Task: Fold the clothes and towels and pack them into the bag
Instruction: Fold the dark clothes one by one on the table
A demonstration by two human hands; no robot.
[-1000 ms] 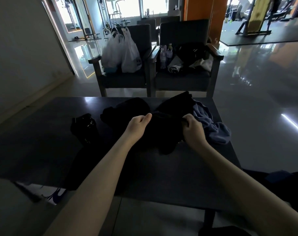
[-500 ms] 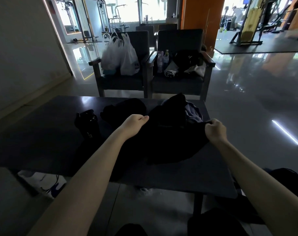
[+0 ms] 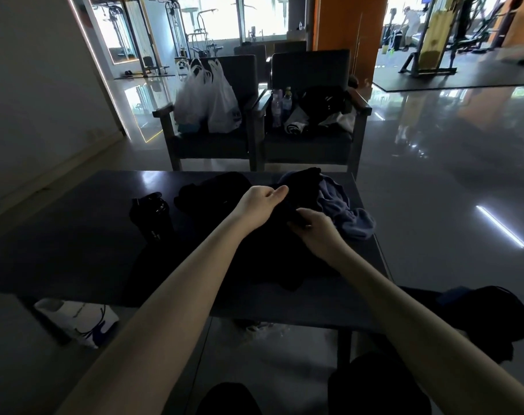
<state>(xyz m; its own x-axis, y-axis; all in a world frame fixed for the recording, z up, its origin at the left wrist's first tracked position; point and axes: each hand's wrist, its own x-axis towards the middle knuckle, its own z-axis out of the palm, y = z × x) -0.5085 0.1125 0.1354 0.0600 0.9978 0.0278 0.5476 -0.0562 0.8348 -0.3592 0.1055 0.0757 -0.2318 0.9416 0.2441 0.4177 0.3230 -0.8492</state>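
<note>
Your right hand has come back in from the right side of the dark glossy table. Half a second ago it held the crumpled black cloth garment stretched out wide. Now it sits just beside your left hand, a little nearer to you.

Both hands are curled on the black garment. The left hand pinches a fold between thumb and bent fingers, and it has barely shifted. The right hand's fingers are tucked into the fabric at its upper edge.

The garment lies bunched on the table under your forearms, no longer spread flat. With the cloth drawn in, the rumpled grey-blue terry towel shows again at the right rim of the table, touching the black fabric.

A second heap of black clothing stays behind your left hand. The black plastic shaker bottle stands upright to its left, as before.

Beyond the table, the white plastic carrier bags rest on the left dark armchair.
</note>
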